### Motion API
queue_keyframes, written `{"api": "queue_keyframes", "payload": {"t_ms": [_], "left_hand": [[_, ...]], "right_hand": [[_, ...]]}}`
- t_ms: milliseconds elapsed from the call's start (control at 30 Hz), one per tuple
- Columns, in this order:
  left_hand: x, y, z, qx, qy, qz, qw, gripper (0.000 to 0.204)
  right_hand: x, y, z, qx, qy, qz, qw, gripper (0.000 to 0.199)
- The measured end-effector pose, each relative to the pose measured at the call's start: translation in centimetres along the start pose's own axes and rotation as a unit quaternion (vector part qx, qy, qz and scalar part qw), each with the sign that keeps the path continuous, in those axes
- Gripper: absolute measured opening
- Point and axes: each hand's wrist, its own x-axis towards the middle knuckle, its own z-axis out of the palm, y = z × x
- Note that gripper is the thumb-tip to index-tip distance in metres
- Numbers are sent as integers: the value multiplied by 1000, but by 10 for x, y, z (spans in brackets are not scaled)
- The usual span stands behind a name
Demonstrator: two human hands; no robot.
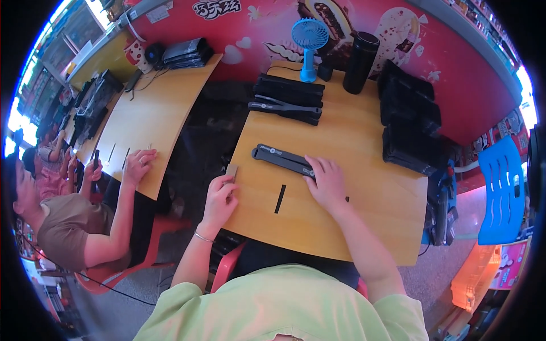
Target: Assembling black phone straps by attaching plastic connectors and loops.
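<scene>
Two hands on table point(364, 170): right hand point(326, 183) flat on black bar point(282, 158), no grasp; left hand point(219, 199) pinches small tan piece point(231, 169).

On the table point(369, 187), a long flat tool point(280, 157) lies under the right hand point(325, 183); a strip point(280, 199) lies just before it, between both hands. The left hand point(219, 199) rests at the table's left edge, touching a small card point(231, 169). Behind lie stacked tools point(287, 98), then a fan point(309, 45) and flask point(360, 54); pouches point(409, 119) are piled right.
</scene>
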Motion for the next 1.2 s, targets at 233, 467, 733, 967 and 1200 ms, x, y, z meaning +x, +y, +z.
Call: {"api": "queue_keyframes", "payload": {"t_ms": [233, 467, 733, 967, 1200], "left_hand": [[75, 22, -20, -71, 73, -4, 995, 24], [218, 78, 51, -128, 25, 208, 969, 24], [288, 108, 142, -104, 22, 312, 944, 19], [190, 90, 95, -140, -204, 279, 928, 21], [116, 73, 69, -72, -219, 139, 963, 31]], "right_hand": [[-1, 0, -6, 8, 30, -2, 1000, 50], [-1, 4, -6, 5, 43, -6, 999, 50], [0, -2, -5, 3, 51, -11, 999, 50], [-2, 3, -4, 36, 67, -8, 997, 48], [-4, 4, -8, 56, 49, -39, 996, 45]]}}
